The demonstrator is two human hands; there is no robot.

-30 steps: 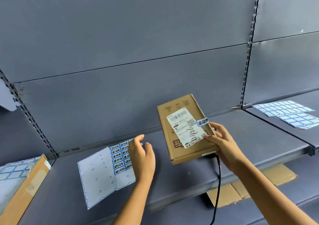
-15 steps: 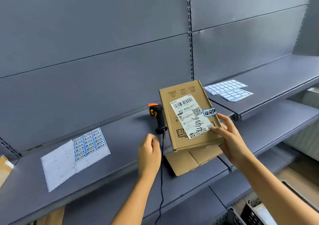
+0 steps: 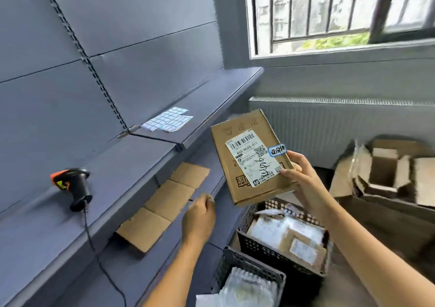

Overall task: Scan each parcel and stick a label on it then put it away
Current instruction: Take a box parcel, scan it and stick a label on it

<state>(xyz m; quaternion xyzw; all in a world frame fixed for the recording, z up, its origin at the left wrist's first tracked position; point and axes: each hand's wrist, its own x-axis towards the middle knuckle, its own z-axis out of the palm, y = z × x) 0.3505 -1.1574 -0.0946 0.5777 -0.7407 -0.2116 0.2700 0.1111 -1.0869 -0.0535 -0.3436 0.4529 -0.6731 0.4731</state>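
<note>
Grey-blue metal shelving fills the left side, with a barred window (image 3: 329,12) and a ribbed radiator (image 3: 329,123) on the wall to the right. On the nearer shelf (image 3: 35,231) a black barcode scanner (image 3: 73,186) with an orange head stands upright, its cable (image 3: 94,248) trailing over the front edge. Farther back on that level lies a sheet of blue labels (image 3: 167,119), and a flattened strip of cardboard (image 3: 164,205) rests on the shelf below. The right hand (image 3: 303,177) holds a flat brown parcel (image 3: 244,189) in the air above a black crate (image 3: 270,252), thumb pressed on the top face near the lower right corner, fingers curled underneath. The parcel carries a white shipping label (image 3: 251,158), and a small blue sticker (image 3: 277,151) sits at that label's right edge. The left hand (image 3: 200,217) hangs lower, near the shelf front, fingers loosely curled with nothing seen in them. The crate holds wrapped packages; a second crate (image 3: 235,266) stands nearer. Open cardboard boxes (image 3: 388,172) are piled at the far right.
</note>
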